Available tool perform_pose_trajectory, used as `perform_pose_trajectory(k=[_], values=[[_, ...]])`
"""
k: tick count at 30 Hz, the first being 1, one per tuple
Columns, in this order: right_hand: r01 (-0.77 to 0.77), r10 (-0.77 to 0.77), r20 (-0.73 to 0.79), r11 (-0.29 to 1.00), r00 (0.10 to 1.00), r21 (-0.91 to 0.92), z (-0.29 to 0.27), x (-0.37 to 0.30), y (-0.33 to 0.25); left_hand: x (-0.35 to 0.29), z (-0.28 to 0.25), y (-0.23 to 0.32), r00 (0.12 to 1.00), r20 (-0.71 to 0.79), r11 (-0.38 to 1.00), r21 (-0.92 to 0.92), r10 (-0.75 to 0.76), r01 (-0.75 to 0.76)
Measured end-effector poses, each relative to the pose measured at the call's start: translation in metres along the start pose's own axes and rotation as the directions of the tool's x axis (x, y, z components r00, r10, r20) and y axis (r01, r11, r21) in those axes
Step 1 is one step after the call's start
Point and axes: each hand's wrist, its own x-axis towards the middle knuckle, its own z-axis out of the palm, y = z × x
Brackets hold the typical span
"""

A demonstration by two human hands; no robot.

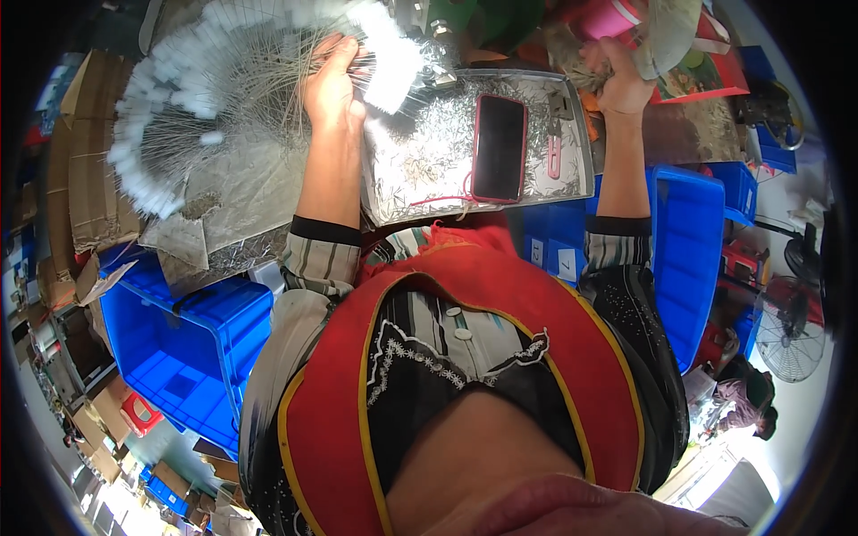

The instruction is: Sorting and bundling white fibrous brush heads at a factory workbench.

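Observation:
A large fanned-out bundle of thin wires [268, 98] with white ends spreads across the far left of the bench. My left hand [332, 87] reaches into its right side, fingers curled round some of the wires. A bright white cluster of ends [393, 67] lies just right of that hand, partly washed out by glare. At the far right my right hand [624, 85] is bent with its fingers closed beside a pink spool [608, 16]; what they hold is hidden. A metal machine part [440, 54] stands between the hands.
A shallow tray [402, 207] with wire clippings holds a red-edged phone [499, 147] and a small pink-handled tool [554, 157]. Blue bins [170, 344] stand at lower left and right. Cardboard [94, 152] rises on the left; a fan [790, 330] is at right.

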Motion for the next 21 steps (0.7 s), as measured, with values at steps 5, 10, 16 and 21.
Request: perform_pose_trajectory(k=[5, 10, 16, 21], values=[[-0.238, 0.239, 0.031, 0.970, 0.970, -0.048, -0.002, 0.016, -0.039, 0.004, 0.002, 0.004, 0.994, 0.109, 0.999, 0.030, -0.030, 0.027], [-0.267, 0.268, -0.013, 0.956, 0.963, -0.124, 0.004, 0.017, -0.051, 0.005, 0.006, -0.004, 0.999, 0.044, 0.999, 0.017, 0.027, -0.028], [-0.249, 0.252, 0.059, 0.967, 0.966, -0.051, -0.004, 0.018, -0.041, 0.003, 0.009, -0.004, 0.998, 0.030, 0.999, -0.011, 0.050, -0.049], [-0.301, 0.307, 0.082, 0.950, 0.948, -0.081, -0.005, 0.027, -0.048, 0.005, 0.009, -0.006, 0.999, 0.000, 0.998, -0.032, 0.049, -0.049]])
